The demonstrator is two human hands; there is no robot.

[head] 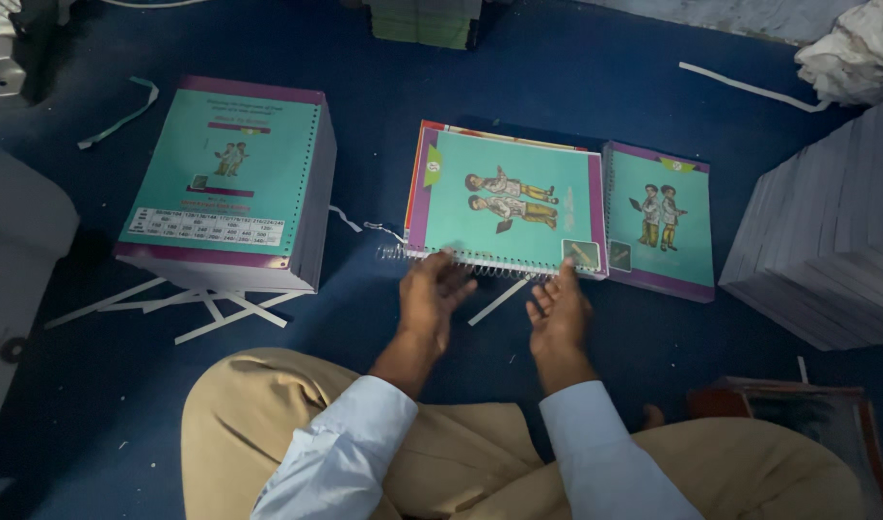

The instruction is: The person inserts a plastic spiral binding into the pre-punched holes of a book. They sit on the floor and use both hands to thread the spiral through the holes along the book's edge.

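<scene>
- At nine o'clock, far left: pale grey machine casing (17,231), cut off by the frame edge, standing on the dark blue carpeted floor (383,318).
- At ten o'clock: tall stack of teal-and-purple punched covers and pages (231,183), squared up with a row of holes along its right edge; probably kept as one block so the holes line up.
- Beneath that stack, toward eight o'clock: loose white paper strips (210,306), crossing each other on the floor like trimming waste.
- At centre, twelve o'clock from the hands: teal spiral-bound booklet with two cartoon children on its cover (507,204), lying flat on a few more like it, wire spine turned toward the person, seemingly so the coil is within reach.
- Silver wire coil (403,253) jutting out past the booklet's left corner.
- Left hand (432,294), fingers loosely curled and holding nothing, fingertips at the coil edge.
- Right hand (557,310), open wide, palm turned inward, empty, just short of the booklet's near edge at its right corner.
- At two o'clock: second teal-and-purple bound booklet (659,223), lying flat, touching the first pile's right side.
- At three o'clock: large slanted stack of plain white sheets (827,241).
- At one o'clock, top corner: crumpled white cloth (851,53).
- At six o'clock: crossed legs in tan trousers (268,414), white shirt cuffs above.
</scene>
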